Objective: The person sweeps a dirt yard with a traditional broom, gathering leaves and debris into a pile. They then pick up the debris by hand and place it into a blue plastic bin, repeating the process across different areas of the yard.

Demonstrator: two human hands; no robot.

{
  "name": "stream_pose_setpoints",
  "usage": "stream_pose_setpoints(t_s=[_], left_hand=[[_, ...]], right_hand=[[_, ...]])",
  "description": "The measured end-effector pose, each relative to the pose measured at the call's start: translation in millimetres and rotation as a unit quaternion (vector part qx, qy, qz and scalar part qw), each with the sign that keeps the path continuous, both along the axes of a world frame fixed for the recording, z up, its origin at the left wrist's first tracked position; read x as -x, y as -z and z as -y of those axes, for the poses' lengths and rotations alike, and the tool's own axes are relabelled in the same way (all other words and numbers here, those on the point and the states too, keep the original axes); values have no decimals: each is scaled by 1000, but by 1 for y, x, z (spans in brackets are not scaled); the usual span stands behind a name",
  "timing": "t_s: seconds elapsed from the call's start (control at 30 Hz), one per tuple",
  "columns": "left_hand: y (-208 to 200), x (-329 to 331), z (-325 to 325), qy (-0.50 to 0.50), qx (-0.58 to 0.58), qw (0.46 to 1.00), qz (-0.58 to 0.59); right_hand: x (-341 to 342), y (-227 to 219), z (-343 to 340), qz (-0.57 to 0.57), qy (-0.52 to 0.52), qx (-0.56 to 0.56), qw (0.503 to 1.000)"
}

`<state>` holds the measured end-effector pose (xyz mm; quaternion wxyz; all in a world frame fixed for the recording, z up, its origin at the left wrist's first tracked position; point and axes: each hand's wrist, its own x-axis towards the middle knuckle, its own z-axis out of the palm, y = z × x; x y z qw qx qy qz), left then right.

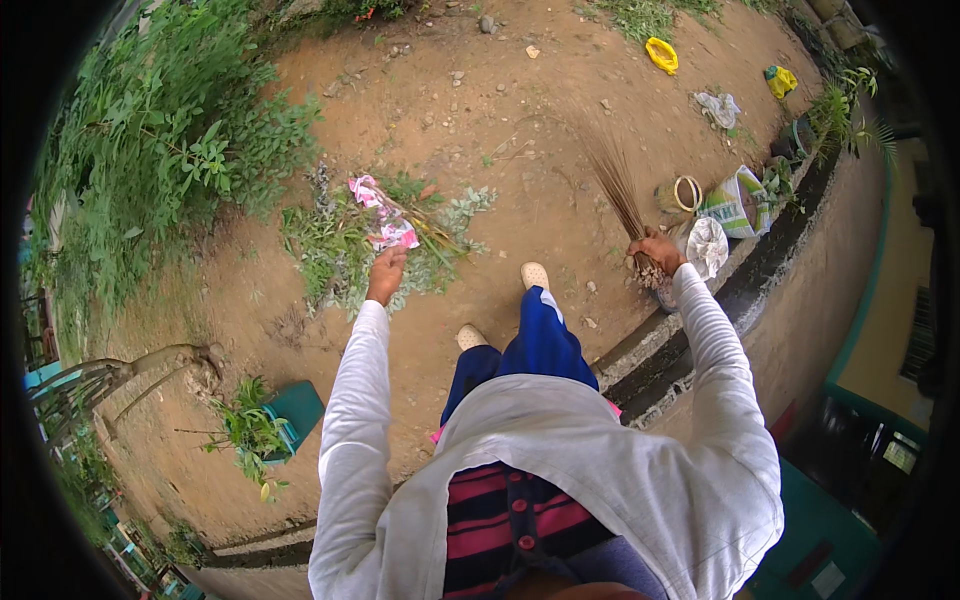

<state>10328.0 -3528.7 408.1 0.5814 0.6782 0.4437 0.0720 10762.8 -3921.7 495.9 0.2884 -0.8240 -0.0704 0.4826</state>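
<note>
My right hand (656, 252) is closed around the bound end of a stick broom (620, 195), whose thin brown ribs fan out forward above the dirt. My left hand (387, 273) is held out in front with its fingers stretched forward and nothing visible in them. Just beyond those fingers, a crumpled pink-and-white plastic bag (385, 215) lies over a heap of cut green weeds (335, 240). Whether the fingertips touch the bag, I cannot tell.
Dense green shrubs (160, 150) grow at the left. A green container (292, 420) with leafy cuttings lies lower left. On the right stand a woven basket (684, 194), a patterned sack (738, 203) and a white sack (707, 249), beside a concrete drain (640, 372). Yellow bags (661, 56) lie farther off.
</note>
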Motion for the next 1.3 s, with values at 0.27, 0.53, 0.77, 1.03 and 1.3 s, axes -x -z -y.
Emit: stream_pose_setpoints(t_s=[0.27,0.53,0.77,1.03,1.3], left_hand=[[-7,82,-20,8,15,999,-32],[7,83,-4,-12,38,999,-28],[21,78,15,-49,36,997,-41],[7,62,42,-63,23,996,-67],[39,40,42,-47,-49,992,-103]], right_hand=[[152,27,-57,-270,117,-104,950],[162,-88,-58,-223,59,-153,961],[44,-72,-119,95,-200,-83,972],[-74,27,-210,231,-225,131,937],[-137,38,-131,-46,-291,63,954]])
